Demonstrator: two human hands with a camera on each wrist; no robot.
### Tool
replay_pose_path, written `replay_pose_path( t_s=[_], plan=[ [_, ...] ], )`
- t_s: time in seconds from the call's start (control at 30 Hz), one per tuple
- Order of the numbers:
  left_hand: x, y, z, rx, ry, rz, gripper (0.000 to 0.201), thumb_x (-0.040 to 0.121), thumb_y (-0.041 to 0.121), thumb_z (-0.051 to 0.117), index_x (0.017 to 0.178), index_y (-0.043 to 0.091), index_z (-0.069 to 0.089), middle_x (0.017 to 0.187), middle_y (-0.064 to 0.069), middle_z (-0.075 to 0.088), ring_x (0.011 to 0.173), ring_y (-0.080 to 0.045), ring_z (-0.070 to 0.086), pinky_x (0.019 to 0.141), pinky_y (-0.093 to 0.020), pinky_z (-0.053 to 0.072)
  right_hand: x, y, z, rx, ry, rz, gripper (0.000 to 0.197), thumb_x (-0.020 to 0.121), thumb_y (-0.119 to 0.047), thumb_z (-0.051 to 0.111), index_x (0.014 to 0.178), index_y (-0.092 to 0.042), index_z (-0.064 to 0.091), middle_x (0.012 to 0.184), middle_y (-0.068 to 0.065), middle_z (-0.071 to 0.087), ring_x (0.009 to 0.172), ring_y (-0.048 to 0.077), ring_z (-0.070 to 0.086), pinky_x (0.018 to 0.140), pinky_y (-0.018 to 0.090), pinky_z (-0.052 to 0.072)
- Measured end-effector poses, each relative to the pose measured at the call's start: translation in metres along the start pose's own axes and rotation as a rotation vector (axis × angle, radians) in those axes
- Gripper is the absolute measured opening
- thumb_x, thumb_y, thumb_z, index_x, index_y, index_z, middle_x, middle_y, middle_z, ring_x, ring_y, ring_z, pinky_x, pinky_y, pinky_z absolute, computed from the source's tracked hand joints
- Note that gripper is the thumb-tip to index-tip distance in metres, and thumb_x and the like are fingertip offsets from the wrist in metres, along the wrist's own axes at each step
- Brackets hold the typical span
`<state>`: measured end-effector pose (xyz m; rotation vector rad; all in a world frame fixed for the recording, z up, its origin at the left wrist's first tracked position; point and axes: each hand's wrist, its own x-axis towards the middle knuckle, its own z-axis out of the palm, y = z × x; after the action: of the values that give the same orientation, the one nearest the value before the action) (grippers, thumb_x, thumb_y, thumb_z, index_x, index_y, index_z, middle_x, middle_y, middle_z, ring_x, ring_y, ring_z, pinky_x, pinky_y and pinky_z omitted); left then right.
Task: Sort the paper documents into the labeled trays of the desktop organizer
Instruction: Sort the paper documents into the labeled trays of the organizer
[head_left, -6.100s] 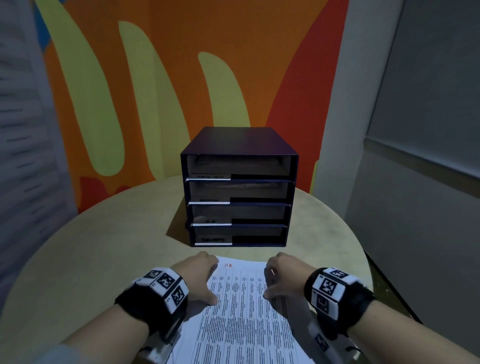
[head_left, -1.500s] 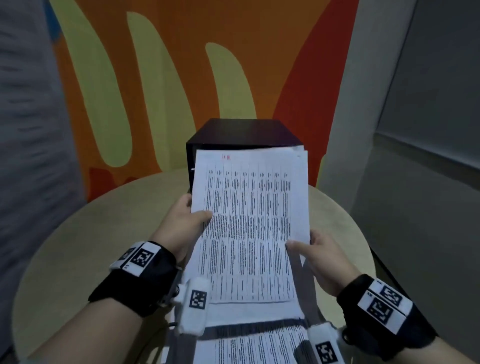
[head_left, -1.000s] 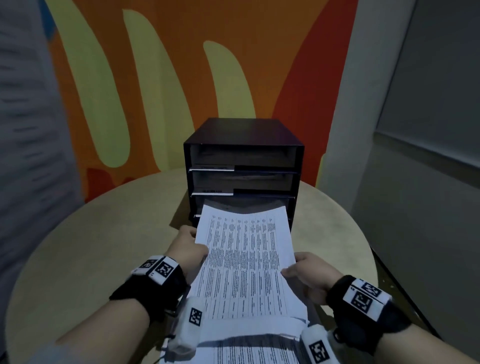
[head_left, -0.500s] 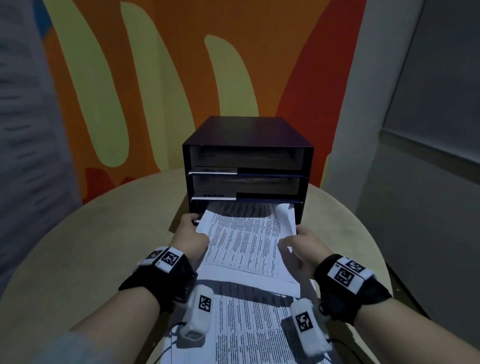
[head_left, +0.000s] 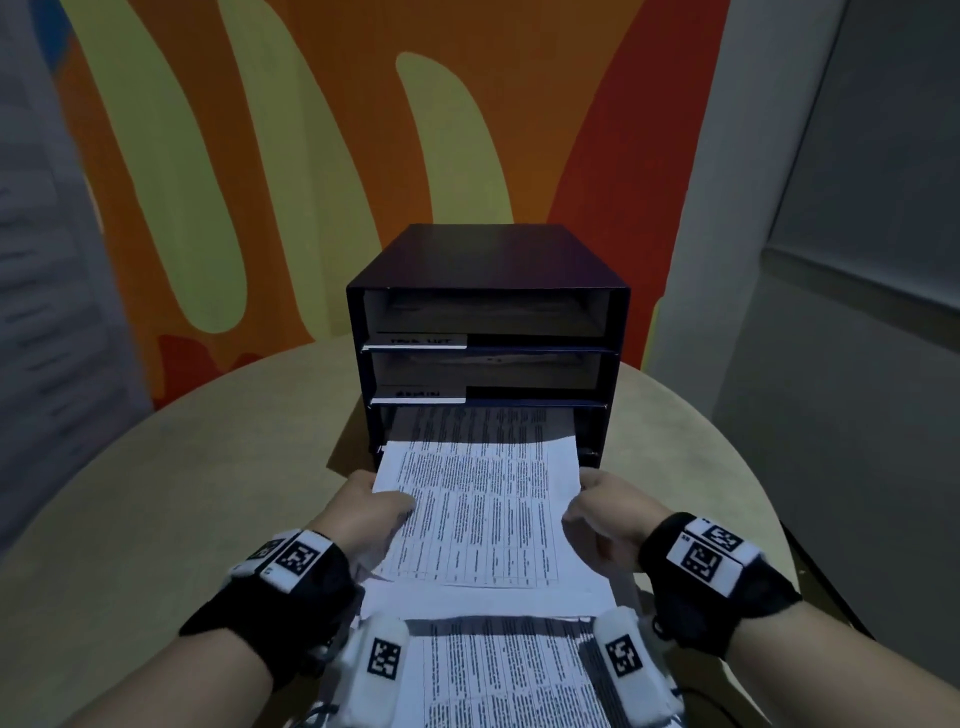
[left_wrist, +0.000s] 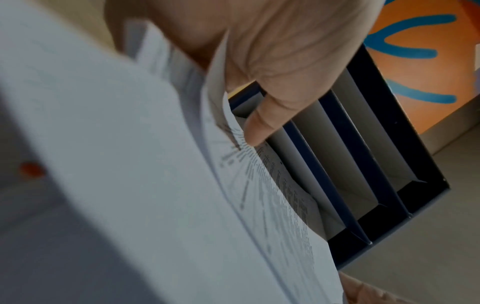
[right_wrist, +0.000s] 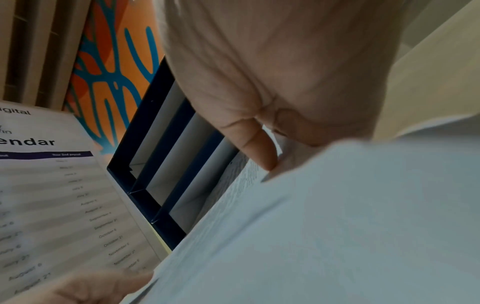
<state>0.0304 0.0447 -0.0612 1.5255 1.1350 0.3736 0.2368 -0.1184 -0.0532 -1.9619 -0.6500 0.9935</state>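
Sheet is pinched at both side edges: left hand with thumb on top, right hand likewise, fingers curled under the paper. Beyond the grip, the leading edge is already inside the third slot from the top of the organizer; half a second back it was only at the slot mouth, a second and a half back it was raised upright for reading. So the slot choice is judged made and insertion is under way. Behind the grip, toward the body, the remaining stack lies on the table, unsorted. The two upper slots appear to hold papers. Next is judged: push through, then release.
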Motion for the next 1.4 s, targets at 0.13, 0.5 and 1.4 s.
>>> replay_pose_path(
  t_s=[0.13, 0.5, 1.4],
  plan=[
    [0.001, 0.008, -0.003, -0.011, 0.071, 0.025, 0.012, 0.097, -0.001, 0.047, 0.091, 0.007, 0.053, 0.088, -0.012, 0.061, 0.073, -0.025, 0.059, 0.058, -0.027, 0.045, 0.000, -0.009, -0.004, 0.113, 0.094, -0.083, 0.017, 0.089, 0.010, 0.040, 0.092, 0.004, 0.055, 0.073, 0.014, 0.063, 0.063, 0.024, 0.060, 0.064, 0.033, 0.047],
    [0.004, 0.034, 0.015, 0.055, 0.153, 0.189, 0.057, 0.080, 0.027, 0.075, 0.125, 0.004, 0.050, 0.105, -0.010, 0.066, 0.085, -0.022, 0.065, 0.075, -0.034, 0.056, -0.003, -0.011, -0.007, 0.195, 0.232, -0.119, 0.025, 0.085, 0.009, 0.062, 0.088, -0.008, 0.044, 0.074, 0.017, 0.056, 0.049, 0.020, 0.047, 0.037, 0.021, 0.033],
    [-0.005, 0.064, 0.050, 0.788, 0.187, 0.618, 0.024, 0.081, 0.006, 0.060, 0.077, 0.022, 0.043, 0.080, 0.004, 0.054, 0.072, -0.018, 0.052, 0.054, -0.027, 0.039, 0.002, -0.043, 0.025, -0.975, 0.234, -0.591, 0.014, 0.088, -0.005, 0.050, 0.093, -0.018, 0.054, 0.103, 0.005, 0.057, 0.101, 0.025, 0.053, 0.074, 0.029, 0.038]
  ],
)
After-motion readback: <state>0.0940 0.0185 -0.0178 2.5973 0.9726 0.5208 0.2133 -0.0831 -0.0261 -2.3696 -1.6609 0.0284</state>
